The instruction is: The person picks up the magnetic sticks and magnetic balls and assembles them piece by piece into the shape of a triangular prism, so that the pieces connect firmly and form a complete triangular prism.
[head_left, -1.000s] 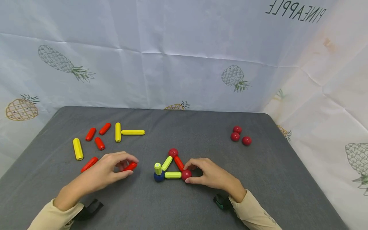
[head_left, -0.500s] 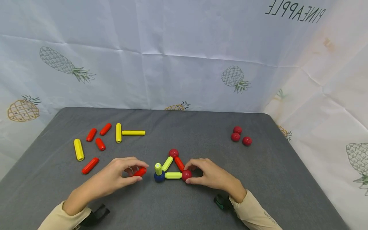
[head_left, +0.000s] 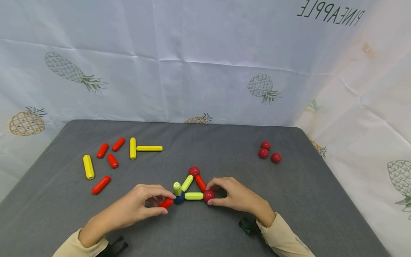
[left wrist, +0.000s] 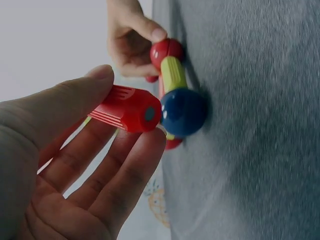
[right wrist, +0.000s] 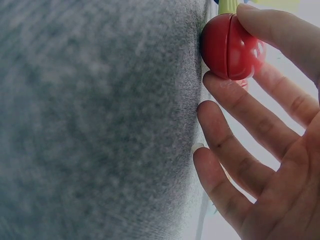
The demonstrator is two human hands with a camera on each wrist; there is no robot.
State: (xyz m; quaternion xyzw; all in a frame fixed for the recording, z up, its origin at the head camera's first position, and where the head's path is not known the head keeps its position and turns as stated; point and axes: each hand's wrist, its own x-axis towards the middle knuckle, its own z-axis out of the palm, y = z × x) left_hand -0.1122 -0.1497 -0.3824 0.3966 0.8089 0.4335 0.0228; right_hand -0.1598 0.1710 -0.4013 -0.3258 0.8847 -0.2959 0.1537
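My left hand [head_left: 141,202] pinches a short red rod [head_left: 166,203] between thumb and fingers, its end right beside a blue ball [head_left: 179,198]. In the left wrist view a grey round spot shows on the near end face of that red rod [left wrist: 132,108]. From the blue ball a yellow-green rod [head_left: 177,188] stands upright, and two more run to a red ball [head_left: 194,171] at the back and a red ball [head_left: 208,195] on the right. A red rod [head_left: 200,182] joins those two red balls, closing a triangle. My right hand [head_left: 236,192] grips the right-hand ball between thumb and fingers.
Several loose red rods [head_left: 101,185] and yellow rods [head_left: 88,167] lie at the left of the grey table [head_left: 224,153]. Three red balls [head_left: 263,153] sit at the back right. A pineapple-print cloth [head_left: 205,64] hangs behind the table.
My left hand has moved right and slightly nearer the body with the red rod, bringing it up to the blue ball. The right hand and the triangle have stayed in place.
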